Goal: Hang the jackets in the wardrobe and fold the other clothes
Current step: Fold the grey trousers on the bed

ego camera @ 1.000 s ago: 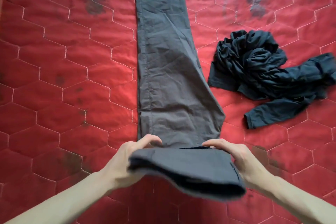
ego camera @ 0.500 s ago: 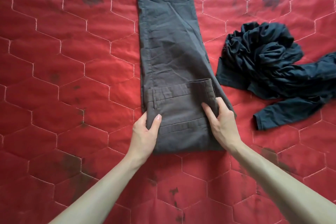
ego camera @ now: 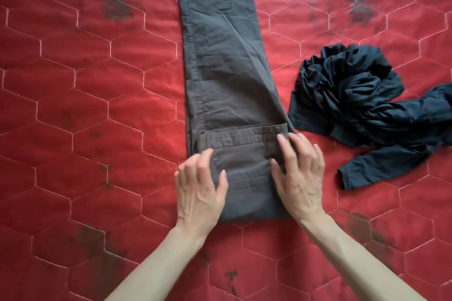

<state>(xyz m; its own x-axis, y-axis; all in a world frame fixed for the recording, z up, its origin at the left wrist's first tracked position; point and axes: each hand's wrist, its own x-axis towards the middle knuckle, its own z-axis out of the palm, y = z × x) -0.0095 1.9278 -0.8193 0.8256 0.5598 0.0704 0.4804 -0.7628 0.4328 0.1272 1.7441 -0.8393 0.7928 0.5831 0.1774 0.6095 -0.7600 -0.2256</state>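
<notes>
Two hands, left (ego camera: 199,193) and right (ego camera: 299,176), fingers spread, pressing folded grey twill trousers (ego camera: 220,56) on quilted red bedspread (ego camera: 73,105).

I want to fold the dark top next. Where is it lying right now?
In the head view, the crumpled dark top lies on the red quilt, to the right of the grey trousers, just beyond the right hand.

A home bedroom: a red quilted bedspread (ego camera: 97,105) with clothes laid out on it.
</notes>
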